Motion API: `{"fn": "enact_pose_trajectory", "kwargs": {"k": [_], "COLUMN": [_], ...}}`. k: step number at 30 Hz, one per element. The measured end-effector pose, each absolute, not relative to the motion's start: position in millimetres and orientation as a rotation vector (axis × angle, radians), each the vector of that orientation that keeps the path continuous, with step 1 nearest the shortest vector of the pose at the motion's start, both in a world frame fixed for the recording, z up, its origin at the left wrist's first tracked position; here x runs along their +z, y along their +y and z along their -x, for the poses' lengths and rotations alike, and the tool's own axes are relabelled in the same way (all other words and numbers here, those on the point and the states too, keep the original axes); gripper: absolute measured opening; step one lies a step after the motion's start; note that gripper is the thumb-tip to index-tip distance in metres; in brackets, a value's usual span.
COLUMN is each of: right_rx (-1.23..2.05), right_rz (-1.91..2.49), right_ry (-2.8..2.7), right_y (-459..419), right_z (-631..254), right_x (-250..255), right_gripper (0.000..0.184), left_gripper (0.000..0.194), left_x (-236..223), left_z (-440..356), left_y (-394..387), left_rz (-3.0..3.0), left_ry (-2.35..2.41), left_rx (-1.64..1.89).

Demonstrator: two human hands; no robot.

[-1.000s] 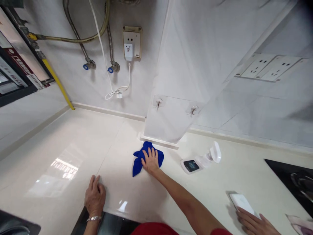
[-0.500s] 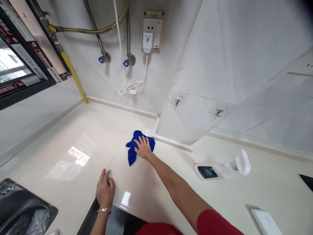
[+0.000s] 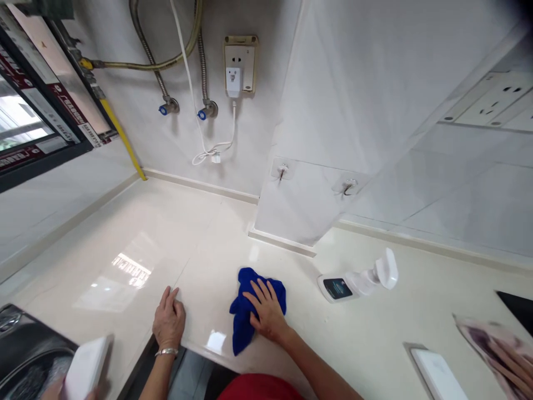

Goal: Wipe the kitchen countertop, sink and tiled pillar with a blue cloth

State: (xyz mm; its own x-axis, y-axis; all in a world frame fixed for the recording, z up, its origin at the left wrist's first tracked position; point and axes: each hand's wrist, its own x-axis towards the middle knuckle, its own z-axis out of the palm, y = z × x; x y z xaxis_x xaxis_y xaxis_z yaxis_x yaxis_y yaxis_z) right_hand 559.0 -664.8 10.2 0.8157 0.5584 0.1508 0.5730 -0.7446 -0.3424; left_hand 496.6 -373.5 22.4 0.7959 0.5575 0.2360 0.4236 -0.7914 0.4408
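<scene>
My right hand (image 3: 266, 311) lies flat with fingers spread on a crumpled blue cloth (image 3: 250, 308), pressing it onto the cream countertop (image 3: 175, 255) near the front edge. My left hand (image 3: 169, 321) rests flat on the counter at its front edge, fingers together and stretched out, holding nothing; a silver bracelet circles the wrist.
A white spray bottle (image 3: 358, 280) lies on its side to the right of the cloth. A white tablet-like slab (image 3: 437, 375) sits at lower right. Another person's hand (image 3: 499, 350) shows at far right, blurred. A dark sink (image 3: 25, 355) and a blurred white object (image 3: 85, 369) are lower left.
My right hand has drawn the blue cloth back from the wall corner toward the counter's front edge. The left hand stays put. A white object and another hand have entered the edges.
</scene>
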Motion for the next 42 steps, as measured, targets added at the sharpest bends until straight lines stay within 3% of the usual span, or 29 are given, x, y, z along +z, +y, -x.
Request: {"fn": "enact_pose_trajectory", "kwargs": {"k": [9,14,18,20,24,27,33,42], "right_rx": [-0.121,-0.207,-0.292,-0.294,-0.213,-0.153,-0.017,0.104], "right_rz": [2.825,2.914,2.941,2.946,2.926,2.869,2.747,2.508], "right_ry": [-0.771,-0.636,-0.409,-0.349,-0.363,-0.431,-0.627,-0.972], "right_y": [-777,-798,-769,-749,-708,-679,-623,-609], "right_z": [-473,-453,-468,-486,-532,-565,-612,-615], "right_x": [7,-7,-15,-14,-2,7,22,27], "right_gripper": [0.075,0.071,0.068,0.066,0.065,0.064,0.066,0.060], "left_gripper": [0.039,0.033,0.061,0.064,0.041,0.028,0.033,0.030], "left_x": [18,43,75,89,104,83,21,24], "left_z": [-496,-477,-442,-420,-402,-435,-496,-493], "left_y": [-380,-306,-223,-209,-256,-327,-385,-373], "left_rz": [-2.640,-2.726,-2.820,-2.792,-2.563,-2.508,-2.492,-2.523], "left_ry": [0.701,0.675,0.751,0.755,0.836,0.782,0.681,0.653], "left_rx": [0.506,0.356,0.161,0.128,0.400,0.431,0.501,0.590]}}
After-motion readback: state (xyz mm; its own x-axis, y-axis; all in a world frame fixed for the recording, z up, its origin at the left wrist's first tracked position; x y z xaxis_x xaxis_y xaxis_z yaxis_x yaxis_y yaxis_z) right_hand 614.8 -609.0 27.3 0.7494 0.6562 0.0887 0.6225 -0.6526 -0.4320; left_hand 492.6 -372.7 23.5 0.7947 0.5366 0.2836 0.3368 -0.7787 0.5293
